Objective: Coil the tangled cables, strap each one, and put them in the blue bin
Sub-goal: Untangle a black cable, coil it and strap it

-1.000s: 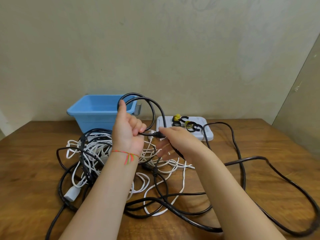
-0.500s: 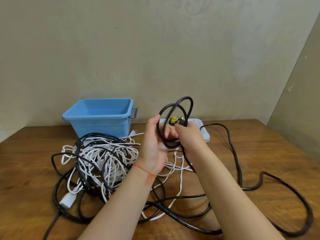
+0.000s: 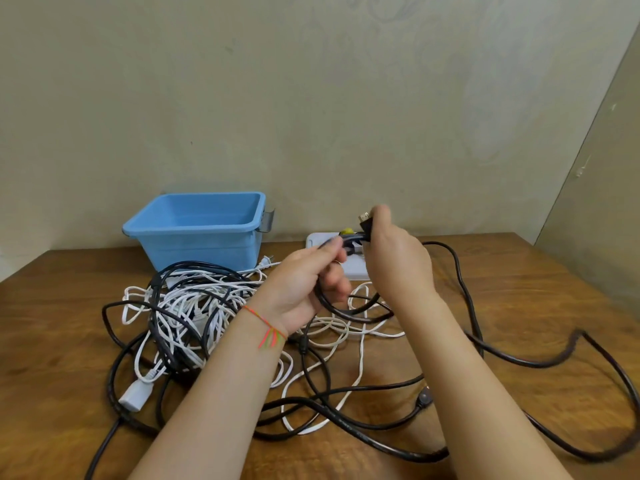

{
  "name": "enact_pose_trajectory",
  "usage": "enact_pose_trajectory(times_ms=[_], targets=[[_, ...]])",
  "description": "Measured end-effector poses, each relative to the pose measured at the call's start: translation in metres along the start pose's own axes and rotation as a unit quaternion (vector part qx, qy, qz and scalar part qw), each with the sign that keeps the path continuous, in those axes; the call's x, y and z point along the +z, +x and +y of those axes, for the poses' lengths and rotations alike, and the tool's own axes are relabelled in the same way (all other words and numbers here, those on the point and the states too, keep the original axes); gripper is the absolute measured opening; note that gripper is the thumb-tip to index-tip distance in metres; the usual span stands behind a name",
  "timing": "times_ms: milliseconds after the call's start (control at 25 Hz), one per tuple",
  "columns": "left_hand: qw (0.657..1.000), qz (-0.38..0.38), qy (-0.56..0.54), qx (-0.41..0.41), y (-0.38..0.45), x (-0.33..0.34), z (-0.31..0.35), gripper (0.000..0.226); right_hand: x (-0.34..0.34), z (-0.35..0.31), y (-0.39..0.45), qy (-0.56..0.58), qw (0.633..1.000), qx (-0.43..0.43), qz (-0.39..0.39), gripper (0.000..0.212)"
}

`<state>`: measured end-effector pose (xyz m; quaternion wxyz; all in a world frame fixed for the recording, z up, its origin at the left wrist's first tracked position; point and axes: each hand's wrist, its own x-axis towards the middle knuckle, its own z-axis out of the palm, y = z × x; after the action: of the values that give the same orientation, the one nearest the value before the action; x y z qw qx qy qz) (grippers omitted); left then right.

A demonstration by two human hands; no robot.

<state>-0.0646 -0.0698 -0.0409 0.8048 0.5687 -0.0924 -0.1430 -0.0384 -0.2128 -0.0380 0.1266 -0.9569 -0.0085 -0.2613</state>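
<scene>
I see the black cable (image 3: 349, 311) held just right of the frame's centre, above the table. Its metal-tipped plug (image 3: 364, 219) points up and slightly left out of my right hand (image 3: 398, 261), and a short loop hangs below both hands, its long axis running left to right. From there the cable trails off right, sweeps along the right edge of the frame and comes back across the lower middle.

My right hand is knuckles-up, fingers curled round the plug end. My left hand (image 3: 304, 289) sits palm-up just to its left, fingers closed on the same loop; motion blur smears the fingertips, so I cannot tell exactly how many strands they pinch. A coloured thread bracelet (image 3: 266, 329) circles the left wrist.

Left of centre lies the tangle of white cables (image 3: 194, 306) wound with more black cable, a white plug (image 3: 135, 398) at its lower left. Behind it, upper left of the table, the blue bin (image 3: 201, 244) stands upright. A white tray (image 3: 318, 241) sits behind my hands, mostly hidden; only a yellow bit (image 3: 346, 232) of what lies on it shows. All of this rests on the wooden table (image 3: 536, 289).
</scene>
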Motion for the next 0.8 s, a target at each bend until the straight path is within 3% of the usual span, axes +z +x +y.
enact_pose_trajectory(times_ms=[80,160,360,440,560,800], targets=[[0.993,0.006,-0.115,-0.019,0.004,-0.006,0.001,0.042,-0.001,0.009,0.005,0.157,0.983,0.088,-0.028,0.016],[0.987,0.034,-0.157,-0.030,0.007,-0.007,-0.002,0.055,-0.007,0.014,0.005,0.335,0.927,0.142,-0.088,0.025],[0.988,0.051,-0.143,-0.040,0.009,-0.017,-0.001,0.057,-0.025,0.012,-0.001,0.566,0.792,0.064,-0.219,0.039],[0.989,0.037,-0.134,-0.049,0.007,-0.023,0.004,0.054,-0.028,0.013,0.000,0.564,0.790,0.035,-0.235,0.034],[0.992,0.026,-0.115,-0.052,0.006,-0.026,0.005,0.050,-0.033,0.017,-0.001,0.506,0.831,-0.004,-0.230,0.025],[0.993,-0.043,-0.085,-0.071,0.002,-0.021,0.006,0.033,-0.035,0.023,-0.004,0.550,0.802,-0.011,-0.232,0.021]])
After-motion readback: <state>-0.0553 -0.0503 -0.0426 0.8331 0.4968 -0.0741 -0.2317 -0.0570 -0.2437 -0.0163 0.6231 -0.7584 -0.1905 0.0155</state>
